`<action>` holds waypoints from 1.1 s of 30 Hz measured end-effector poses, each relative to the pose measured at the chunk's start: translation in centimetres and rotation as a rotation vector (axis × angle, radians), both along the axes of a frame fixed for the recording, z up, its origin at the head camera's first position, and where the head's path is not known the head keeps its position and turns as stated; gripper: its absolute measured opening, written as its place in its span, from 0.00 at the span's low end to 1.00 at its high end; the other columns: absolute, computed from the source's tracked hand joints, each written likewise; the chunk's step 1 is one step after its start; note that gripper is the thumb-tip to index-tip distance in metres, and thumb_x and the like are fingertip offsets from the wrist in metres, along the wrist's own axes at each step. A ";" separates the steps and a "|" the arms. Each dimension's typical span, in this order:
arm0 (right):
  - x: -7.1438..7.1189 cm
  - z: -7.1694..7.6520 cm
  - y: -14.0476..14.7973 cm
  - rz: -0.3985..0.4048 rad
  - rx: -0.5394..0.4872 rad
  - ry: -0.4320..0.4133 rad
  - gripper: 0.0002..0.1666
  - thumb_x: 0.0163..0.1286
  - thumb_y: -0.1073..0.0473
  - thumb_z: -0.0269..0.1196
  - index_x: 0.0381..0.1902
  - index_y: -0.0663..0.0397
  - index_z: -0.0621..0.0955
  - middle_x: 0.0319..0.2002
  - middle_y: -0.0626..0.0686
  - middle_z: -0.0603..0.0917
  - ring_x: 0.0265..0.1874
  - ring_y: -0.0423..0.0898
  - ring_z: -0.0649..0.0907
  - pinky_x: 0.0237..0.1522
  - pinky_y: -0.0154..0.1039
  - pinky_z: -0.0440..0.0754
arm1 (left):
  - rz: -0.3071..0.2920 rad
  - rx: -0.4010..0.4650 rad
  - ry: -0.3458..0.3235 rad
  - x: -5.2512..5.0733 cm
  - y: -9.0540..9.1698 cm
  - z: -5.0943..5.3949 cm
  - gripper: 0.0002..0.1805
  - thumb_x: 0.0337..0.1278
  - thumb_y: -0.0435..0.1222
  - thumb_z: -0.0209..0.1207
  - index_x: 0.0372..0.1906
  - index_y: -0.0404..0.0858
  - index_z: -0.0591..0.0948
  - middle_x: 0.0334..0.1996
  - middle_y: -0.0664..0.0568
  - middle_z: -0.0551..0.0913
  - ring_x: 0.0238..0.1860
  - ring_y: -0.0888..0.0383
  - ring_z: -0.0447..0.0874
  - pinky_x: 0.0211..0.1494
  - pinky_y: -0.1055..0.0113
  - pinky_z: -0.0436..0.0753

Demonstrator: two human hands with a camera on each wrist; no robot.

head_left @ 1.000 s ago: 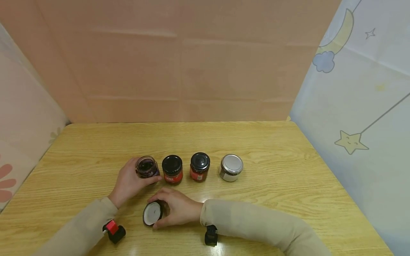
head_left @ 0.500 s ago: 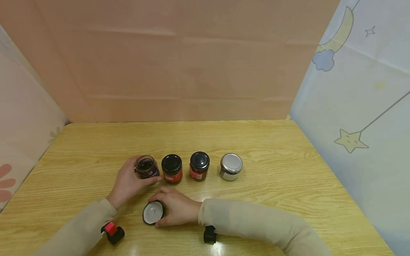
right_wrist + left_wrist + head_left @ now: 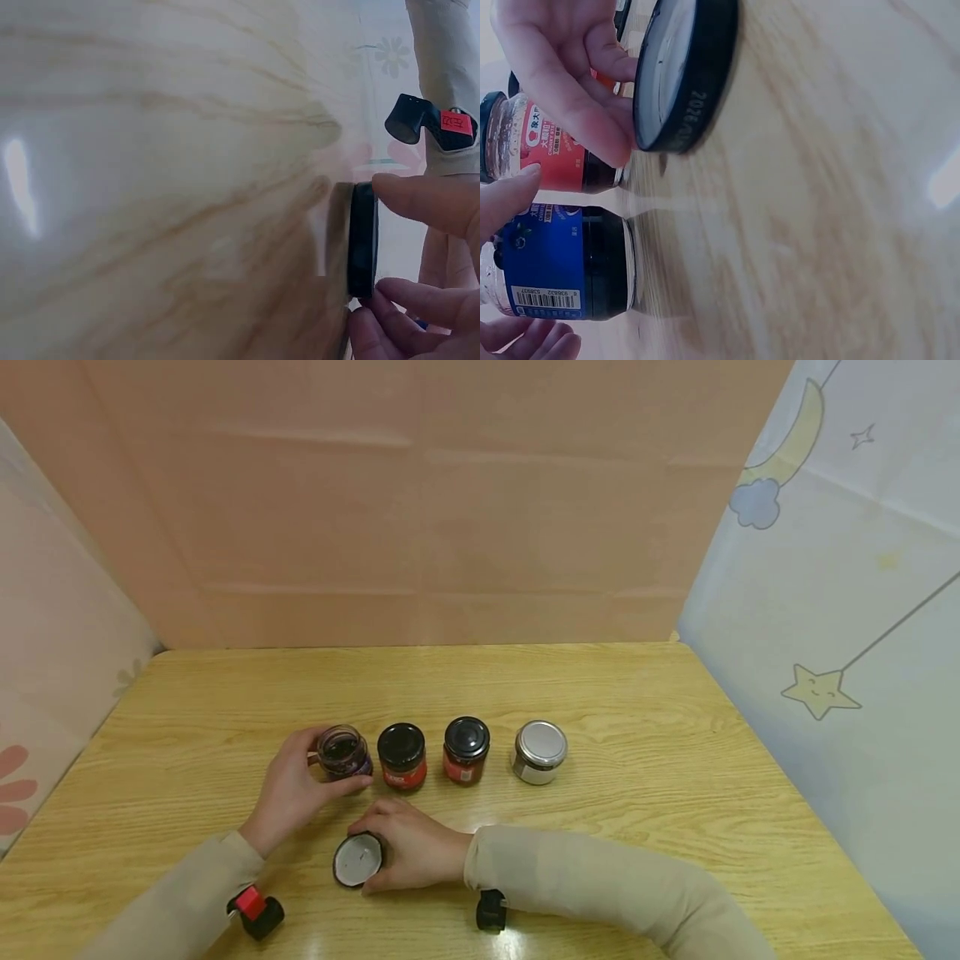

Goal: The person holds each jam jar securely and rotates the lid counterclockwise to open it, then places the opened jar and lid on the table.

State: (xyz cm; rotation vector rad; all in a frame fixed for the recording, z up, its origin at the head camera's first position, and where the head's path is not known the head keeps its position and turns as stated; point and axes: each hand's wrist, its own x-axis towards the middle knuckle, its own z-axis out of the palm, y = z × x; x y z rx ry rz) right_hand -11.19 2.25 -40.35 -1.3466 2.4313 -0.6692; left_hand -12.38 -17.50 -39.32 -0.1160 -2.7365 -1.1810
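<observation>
Black lid (image 3: 357, 860): inside up, your right hand (image 3: 415, 845) pinching its rim.
Lidless jar (image 3: 348, 762): upright beyond the lid, your nearer left hand (image 3: 288, 795) spread loosely around it (contact unclear).

Your wood-grained counter (image 3: 645, 735) carries an open jar (image 3: 345, 760), blue-labelled. To its right stand a black-capped jar (image 3: 402, 758), then a second black-capped jar (image 3: 466, 752), and farthest from it a silver-capped jar (image 3: 540, 753); nearer you than the open jar lies a loose lid (image 3: 357, 860), pale inside up.
</observation>
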 end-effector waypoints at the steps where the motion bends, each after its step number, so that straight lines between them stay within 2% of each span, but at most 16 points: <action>1: 0.0 0.1 0.1 -0.001 -0.002 -0.005 0.34 0.55 0.49 0.73 0.58 0.51 0.77 0.51 0.45 0.78 0.51 0.34 0.74 0.55 0.22 0.68 | 0.001 0.000 -0.002 0.0 0.0 0.0 0.44 0.39 0.44 0.76 0.60 0.27 0.69 0.53 0.35 0.74 0.54 0.41 0.73 0.56 0.45 0.76; 7: -0.2 0.5 1.1 -0.030 -0.026 -0.076 0.35 0.57 0.47 0.71 0.60 0.51 0.76 0.55 0.46 0.78 0.55 0.34 0.74 0.58 0.26 0.69 | 0.005 0.001 -0.013 0.2 -0.1 0.0 0.46 0.40 0.47 0.75 0.61 0.28 0.67 0.54 0.35 0.72 0.55 0.41 0.72 0.58 0.44 0.74; 11: -0.4 0.7 2.0 -0.070 -0.049 -0.117 0.36 0.57 0.48 0.71 0.62 0.51 0.75 0.57 0.46 0.76 0.55 0.35 0.75 0.57 0.26 0.70 | 0.004 -0.007 -0.018 0.3 -0.2 0.1 0.49 0.41 0.51 0.73 0.64 0.29 0.65 0.58 0.35 0.70 0.59 0.39 0.69 0.60 0.41 0.69; 15: -0.6 0.9 3.0 -0.095 -0.078 -0.146 0.35 0.58 0.49 0.70 0.62 0.51 0.74 0.57 0.47 0.76 0.53 0.37 0.76 0.55 0.27 0.73 | -0.017 -0.014 0.007 0.3 -0.2 0.3 0.51 0.40 0.53 0.73 0.66 0.31 0.64 0.62 0.35 0.67 0.63 0.37 0.64 0.62 0.37 0.64; 22: -0.9 1.9 4.8 -0.121 -0.168 -0.192 0.30 0.60 0.54 0.69 0.60 0.52 0.76 0.55 0.49 0.78 0.49 0.43 0.79 0.50 0.28 0.76 | -0.053 -0.024 0.116 0.3 0.3 0.9 0.50 0.37 0.50 0.75 0.66 0.35 0.65 0.64 0.38 0.65 0.65 0.37 0.63 0.61 0.36 0.64; 28: -1.2 2.7 6.2 -0.110 -0.254 -0.180 0.25 0.60 0.57 0.69 0.56 0.55 0.79 0.52 0.49 0.80 0.49 0.47 0.80 0.47 0.28 0.78 | -0.058 -0.018 0.247 0.5 1.3 1.8 0.46 0.37 0.44 0.76 0.63 0.31 0.68 0.63 0.38 0.66 0.65 0.38 0.62 0.62 0.37 0.63; 33: -1.5 3.1 7.4 -0.118 -0.298 -0.188 0.22 0.62 0.57 0.68 0.54 0.55 0.79 0.51 0.50 0.80 0.48 0.50 0.81 0.46 0.32 0.81 | -0.047 -0.014 0.311 0.8 2.1 2.3 0.43 0.36 0.40 0.76 0.60 0.29 0.71 0.62 0.37 0.68 0.68 0.37 0.59 0.64 0.36 0.60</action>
